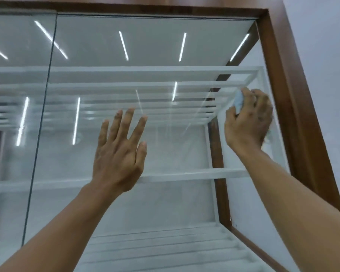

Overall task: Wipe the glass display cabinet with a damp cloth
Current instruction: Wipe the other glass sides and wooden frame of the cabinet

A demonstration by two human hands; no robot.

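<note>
Glass-fronted display cabinet [175, 203], brown wooden frame [273, 55], white slatted shelves [185, 174] inside: fills your view. Your left hand [118, 160]: fingers straight and spread, laid toward the pane, holding nothing. Your right hand [247, 124]: fingers curled, gripping a pale blue bunched cloth [239, 101] at the pane's upper right, just beside the frame.

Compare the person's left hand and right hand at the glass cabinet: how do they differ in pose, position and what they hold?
The left hand has straight, spread fingers and holds nothing; the right hand is curled round a pale blue cloth. The left hand is at mid-pane; the right hand is higher, close to the brown wooden frame. Both are raised to the glass, backs toward the camera.
</note>
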